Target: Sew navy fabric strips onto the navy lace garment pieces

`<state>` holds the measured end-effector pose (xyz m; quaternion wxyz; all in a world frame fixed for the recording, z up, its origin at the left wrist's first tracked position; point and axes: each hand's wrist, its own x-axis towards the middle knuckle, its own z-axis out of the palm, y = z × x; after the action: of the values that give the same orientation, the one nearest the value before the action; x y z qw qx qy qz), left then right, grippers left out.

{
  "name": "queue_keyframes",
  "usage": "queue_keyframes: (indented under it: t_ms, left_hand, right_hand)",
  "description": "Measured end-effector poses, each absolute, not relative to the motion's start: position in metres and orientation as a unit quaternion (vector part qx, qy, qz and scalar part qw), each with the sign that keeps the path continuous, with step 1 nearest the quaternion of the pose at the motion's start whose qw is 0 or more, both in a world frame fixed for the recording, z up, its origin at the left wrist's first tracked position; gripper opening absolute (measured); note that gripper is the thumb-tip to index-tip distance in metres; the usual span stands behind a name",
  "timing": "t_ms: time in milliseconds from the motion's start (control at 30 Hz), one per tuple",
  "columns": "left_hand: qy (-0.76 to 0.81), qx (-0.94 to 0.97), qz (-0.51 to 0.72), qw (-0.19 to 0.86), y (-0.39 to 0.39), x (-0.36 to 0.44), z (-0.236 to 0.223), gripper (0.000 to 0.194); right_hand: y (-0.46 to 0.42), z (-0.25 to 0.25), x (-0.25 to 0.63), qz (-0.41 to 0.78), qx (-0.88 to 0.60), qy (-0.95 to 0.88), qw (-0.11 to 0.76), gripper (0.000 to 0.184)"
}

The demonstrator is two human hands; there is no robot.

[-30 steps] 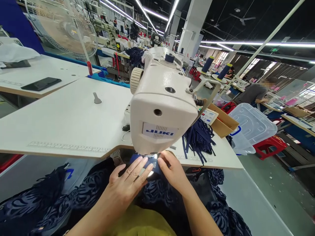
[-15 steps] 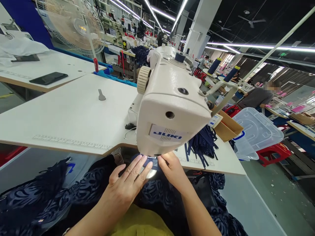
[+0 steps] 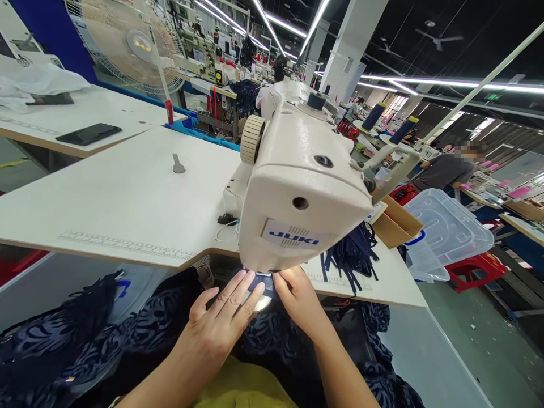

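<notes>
A cream Juki sewing machine [image 3: 297,192] fills the middle of the view. Dark navy patterned fabric [image 3: 161,323] lies under its head and spills over my lap. My left hand [image 3: 221,317] rests flat on the fabric, fingers stretched toward the needle area. My right hand [image 3: 297,294] presses on the fabric just right of the needle, fingers curled together at the cloth's edge. The needle itself is hidden by the machine head.
A white worktable [image 3: 127,198] spreads to the left. Navy strips [image 3: 352,255] lie to the machine's right, beside a cardboard box [image 3: 395,221] and a clear plastic bin [image 3: 446,226]. A fan [image 3: 131,45] and a phone [image 3: 88,134] stand at the back left. A seated person [image 3: 446,170] works far right.
My view has shifted slightly, so the machine sits a little further right and lower. Both hands stay on the fabric under the machine head, barely moved.
</notes>
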<state>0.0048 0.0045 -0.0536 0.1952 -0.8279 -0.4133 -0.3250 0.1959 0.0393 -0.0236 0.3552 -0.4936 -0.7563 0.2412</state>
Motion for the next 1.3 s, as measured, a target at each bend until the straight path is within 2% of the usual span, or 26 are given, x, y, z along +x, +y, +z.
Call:
queue_keyframes:
  t_ms: [167, 267, 533, 600, 767, 967, 1133, 1233, 1300]
  left_hand:
    - [-0.42, -0.824, -0.317, 0.211, 0.004, 0.003, -0.059, 0.043]
    - [-0.438, -0.812, -0.338, 0.184, 0.003, 0.006, -0.055, 0.041]
    - [-0.462, -0.786, -0.38, 0.152, 0.001, 0.011, -0.053, 0.033]
    - [-0.469, -0.781, -0.386, 0.145, 0.001, 0.012, -0.056, 0.033]
    - [-0.472, -0.786, -0.369, 0.152, 0.0, 0.014, -0.059, 0.034]
    - [-0.477, -0.784, -0.369, 0.146, 0.0, 0.017, -0.056, 0.035]
    - [-0.465, -0.782, -0.404, 0.099, -0.002, 0.013, -0.052, 0.028]
    - [-0.43, -0.788, -0.439, 0.035, -0.002, -0.008, -0.053, 0.018]
    - [-0.419, -0.779, -0.462, 0.063, 0.001, -0.031, -0.055, 0.015]
  right_hand:
    - [0.039, -0.022, 0.193, 0.251, -0.478, -0.755, 0.373, 0.021]
    - [0.039, -0.027, 0.193, 0.259, -0.468, -0.752, 0.385, 0.02]
    - [0.037, -0.067, 0.209, 0.324, -0.51, -0.678, 0.419, 0.019]
    - [0.037, -0.075, 0.217, 0.316, -0.509, -0.696, 0.397, 0.02]
    - [0.037, -0.087, 0.238, 0.243, -0.49, -0.793, 0.27, 0.023]
    - [0.031, -0.095, 0.27, 0.234, -0.527, -0.778, 0.25, 0.009]
    - [0.016, -0.06, 0.292, 0.31, -0.583, -0.703, 0.266, 0.011]
    - [0.002, -0.022, 0.287, 0.35, -0.517, -0.736, 0.262, 0.016]
    - [-0.003, -0.001, 0.273, 0.36, -0.47, -0.754, 0.285, 0.015]
